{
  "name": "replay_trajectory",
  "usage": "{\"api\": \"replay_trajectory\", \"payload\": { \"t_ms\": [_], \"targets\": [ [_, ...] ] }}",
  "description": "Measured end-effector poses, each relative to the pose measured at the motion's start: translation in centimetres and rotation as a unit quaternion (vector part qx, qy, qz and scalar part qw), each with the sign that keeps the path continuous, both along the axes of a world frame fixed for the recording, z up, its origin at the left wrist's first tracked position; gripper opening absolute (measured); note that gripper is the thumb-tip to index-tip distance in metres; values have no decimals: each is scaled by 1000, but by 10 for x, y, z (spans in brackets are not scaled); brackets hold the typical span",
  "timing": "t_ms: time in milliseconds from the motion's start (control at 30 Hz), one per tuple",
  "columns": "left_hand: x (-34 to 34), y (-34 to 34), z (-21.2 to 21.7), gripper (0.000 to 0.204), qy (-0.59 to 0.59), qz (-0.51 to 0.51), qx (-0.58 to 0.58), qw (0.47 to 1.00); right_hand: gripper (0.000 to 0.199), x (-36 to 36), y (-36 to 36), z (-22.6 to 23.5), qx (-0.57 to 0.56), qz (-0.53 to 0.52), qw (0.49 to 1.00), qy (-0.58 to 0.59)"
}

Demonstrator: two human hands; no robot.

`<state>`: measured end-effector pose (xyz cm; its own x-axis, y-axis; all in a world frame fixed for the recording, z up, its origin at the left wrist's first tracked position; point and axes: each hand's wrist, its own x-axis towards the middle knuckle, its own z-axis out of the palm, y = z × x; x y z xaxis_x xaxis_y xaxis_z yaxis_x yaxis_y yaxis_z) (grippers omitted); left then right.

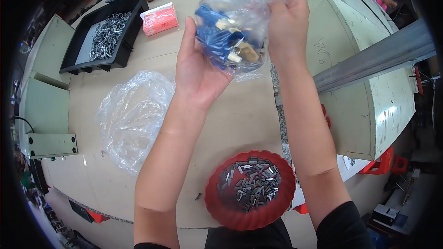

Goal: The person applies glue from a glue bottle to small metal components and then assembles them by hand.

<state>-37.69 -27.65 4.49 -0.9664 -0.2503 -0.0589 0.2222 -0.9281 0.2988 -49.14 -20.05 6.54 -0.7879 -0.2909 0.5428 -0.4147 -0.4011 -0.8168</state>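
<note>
A person is holding a clear plastic bag point(235, 32) up over a table point(92, 189), between both hands. The left hand point(196, 71) is cupping it from below and the left, palm open, fingers straight, supporting more than gripping. The right hand point(288, 16) is pinching the bag's gathered top from the right, fingers closed on the film. The bag is hanging roughly upright, neck toward the right hand. Inside, blue and tan pieces are showing, too crumpled to identify. The right fingertips are hidden by plastic. A red bowl point(212, 203) of small metal parts is sitting near the person's body.
</note>
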Motion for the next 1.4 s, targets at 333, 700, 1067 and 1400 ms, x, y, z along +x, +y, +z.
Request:
{"api": "replay_trajectory", "payload": {
  "t_ms": [333,700,1067,1400],
  "targets": [
    [-38,-7,-41,26,-213,-3,-195,957,15,-12,28,-95,459,-41,887,30],
    [-60,-17,-95,50,-299,-24,-381,875,23,-28,26,-121,434,-120,892,-41],
    [-49,-28,-121,66,-240,20,-759,605,18,-38,17,-131,511,-164,844,-7],
    [-59,-9,-85,35,-224,173,-869,405,11,-20,15,-65,117,61,968,-213]
  ]
}}
